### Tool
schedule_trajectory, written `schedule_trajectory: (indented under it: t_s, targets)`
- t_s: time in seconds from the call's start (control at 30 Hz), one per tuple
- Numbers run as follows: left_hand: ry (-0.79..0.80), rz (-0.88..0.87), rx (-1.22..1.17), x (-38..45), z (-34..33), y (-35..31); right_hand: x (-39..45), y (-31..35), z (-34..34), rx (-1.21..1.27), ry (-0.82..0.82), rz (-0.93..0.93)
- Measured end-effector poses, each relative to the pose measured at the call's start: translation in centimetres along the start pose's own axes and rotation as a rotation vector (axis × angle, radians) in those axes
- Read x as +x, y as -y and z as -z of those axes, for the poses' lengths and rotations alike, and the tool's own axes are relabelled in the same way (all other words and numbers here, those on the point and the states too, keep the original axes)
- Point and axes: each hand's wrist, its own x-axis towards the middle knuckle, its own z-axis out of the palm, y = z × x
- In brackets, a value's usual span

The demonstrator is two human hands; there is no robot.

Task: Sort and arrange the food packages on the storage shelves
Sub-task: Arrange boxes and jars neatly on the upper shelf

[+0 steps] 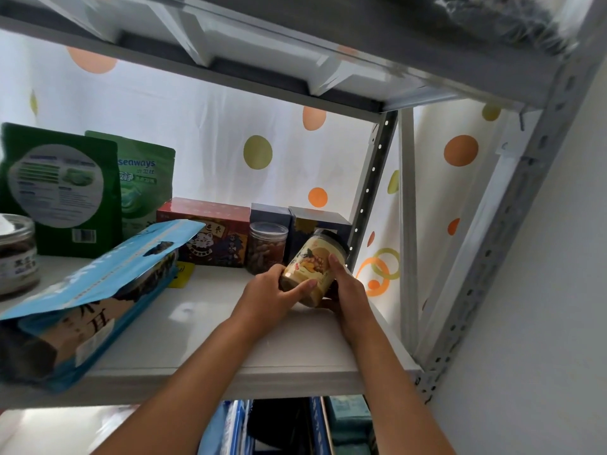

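Note:
A yellow-labelled jar (312, 264) with a dark lid is tilted backward over the right part of the white shelf board (210, 323). My left hand (272, 297) grips its lower left side, thumb across the label. My right hand (345, 287) holds its right side, fingers curled round it. Behind the jar stand a clear jar of nuts (266, 246), two dark blue boxes (315, 224) and a red box (210, 231). A large blue bag (95, 300) lies on its side at the left front.
Two green pouches (98, 192) stand at the back left, and a clear jar with dark contents (16, 254) sits at the far left. A grey metal upright (371, 192) rises just right of the held jar. Another shelf is close overhead. Blue packages show below.

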Motion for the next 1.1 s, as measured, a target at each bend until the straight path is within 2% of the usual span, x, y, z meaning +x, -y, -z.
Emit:
schedule_trajectory:
  t_s: [0.17,0.37,0.6,0.67,0.9,1.0,1.1]
  targets:
    - [-0.124,-0.122,0.086,0.0,-0.2,0.4,-0.3,0.0,-0.1,0.039,0.068,-0.001]
    - [-0.155,-0.237,0.135,-0.1,-0.3,0.6,-0.7,0.1,0.0,0.036,0.086,0.018]
    - [-0.064,-0.106,0.007,-0.3,-0.2,0.2,-0.7,0.2,0.0,0.035,0.036,0.091]
    - [-0.048,-0.131,0.034,-0.5,-0.1,-0.2,-0.8,0.3,0.0,0.057,0.057,0.098]
    - [-0.232,-0.269,0.181,-0.3,-0.2,0.1,-1.0,0.3,0.1,0.139,0.146,0.091]
    - [-0.265,-0.313,0.235,-0.1,-0.4,0.3,-1.0,0.2,0.2,0.194,0.185,0.080]
    - [-0.268,-0.319,0.264,-0.1,-0.4,0.4,-0.9,0.0,0.2,0.134,0.159,0.095]
